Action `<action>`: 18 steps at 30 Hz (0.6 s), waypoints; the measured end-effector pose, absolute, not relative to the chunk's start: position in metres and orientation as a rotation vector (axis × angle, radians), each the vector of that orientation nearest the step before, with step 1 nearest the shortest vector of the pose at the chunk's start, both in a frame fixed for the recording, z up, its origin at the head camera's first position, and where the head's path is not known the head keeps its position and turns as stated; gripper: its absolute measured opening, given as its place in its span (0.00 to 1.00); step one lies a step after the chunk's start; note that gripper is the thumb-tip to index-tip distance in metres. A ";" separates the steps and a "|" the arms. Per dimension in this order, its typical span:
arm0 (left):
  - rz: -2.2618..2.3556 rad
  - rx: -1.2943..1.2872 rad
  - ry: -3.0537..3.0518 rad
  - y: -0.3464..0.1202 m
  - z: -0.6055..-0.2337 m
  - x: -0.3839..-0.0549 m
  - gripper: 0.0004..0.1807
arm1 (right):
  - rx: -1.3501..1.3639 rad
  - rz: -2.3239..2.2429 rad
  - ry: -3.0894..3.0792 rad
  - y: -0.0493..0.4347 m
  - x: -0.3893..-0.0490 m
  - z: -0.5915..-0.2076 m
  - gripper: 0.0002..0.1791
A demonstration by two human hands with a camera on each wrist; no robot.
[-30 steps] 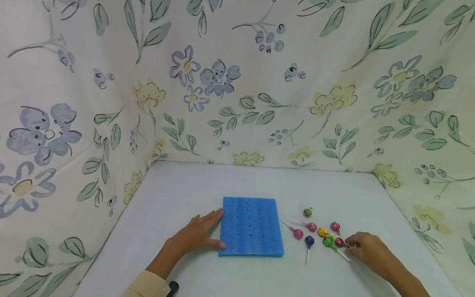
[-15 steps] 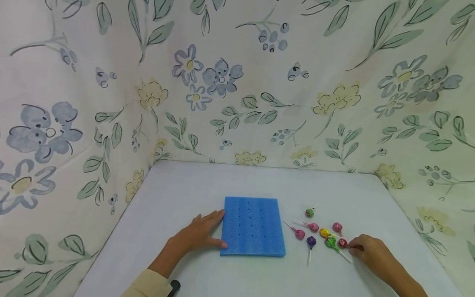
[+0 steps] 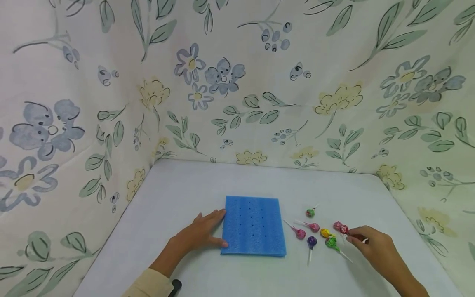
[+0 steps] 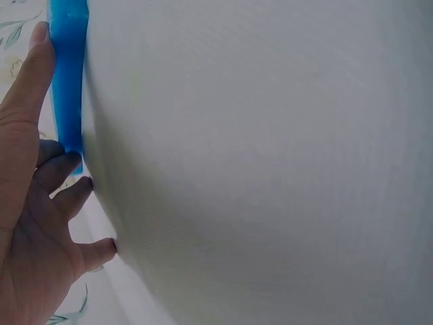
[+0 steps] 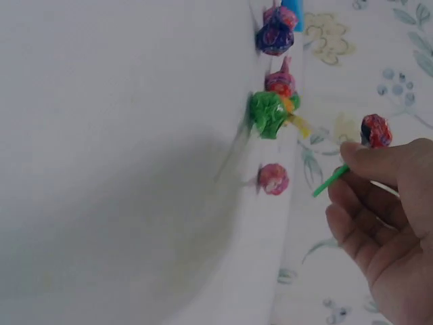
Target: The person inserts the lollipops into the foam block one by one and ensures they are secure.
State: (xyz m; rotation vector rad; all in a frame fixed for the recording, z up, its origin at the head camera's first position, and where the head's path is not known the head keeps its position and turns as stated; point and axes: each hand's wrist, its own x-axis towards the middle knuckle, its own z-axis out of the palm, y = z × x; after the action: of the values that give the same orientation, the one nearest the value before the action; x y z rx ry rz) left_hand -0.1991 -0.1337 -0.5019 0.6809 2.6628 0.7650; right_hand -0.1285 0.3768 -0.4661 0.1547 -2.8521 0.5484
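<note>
My right hand [image 3: 375, 249] pinches the stick of a red-wrapped lollipop [image 3: 344, 229] between thumb and forefinger. In the right wrist view this lollipop [image 5: 376, 131] is raised off the table, its green stick [image 5: 331, 180] poking out below the thumb. On the left side, my left hand [image 3: 198, 234] lies with fingers spread and touches the left edge of a square blue foam block [image 3: 254, 227] dotted with small holes. The left wrist view shows the thumb and fingertips of the left hand [image 4: 40, 203] against the side of the blue foam [image 4: 67, 81].
Right of the foam lie several wrapped lollipops: a purple one [image 3: 312, 241], a green one [image 3: 331, 242], a yellow one [image 3: 325, 233], pink ones [image 3: 300, 234] and a green-and-red one [image 3: 310, 213]. Floral cloth [image 3: 237, 123] walls the white table [image 3: 178, 185] at the back and sides.
The right hand has gripped the red lollipop's stick and raised it from beside the green lollipop, up and away. The left hand stays at the foam's edge.
</note>
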 end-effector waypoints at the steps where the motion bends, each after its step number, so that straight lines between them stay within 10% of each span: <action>1: 0.771 0.684 2.664 -0.134 -0.502 -0.199 0.61 | 0.174 0.567 -2.821 0.372 -0.129 -0.465 0.08; 18: 0.798 0.688 2.649 -0.135 -0.506 -0.202 0.60 | 0.349 0.825 -2.659 0.307 -0.151 -0.455 0.11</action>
State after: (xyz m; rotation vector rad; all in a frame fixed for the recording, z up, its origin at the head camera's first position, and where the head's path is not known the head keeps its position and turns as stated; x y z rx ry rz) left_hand -0.2019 -0.1345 -0.5060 0.6881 2.6494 0.7976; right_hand -0.1509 0.3070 -0.4550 0.3495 -2.6595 0.8249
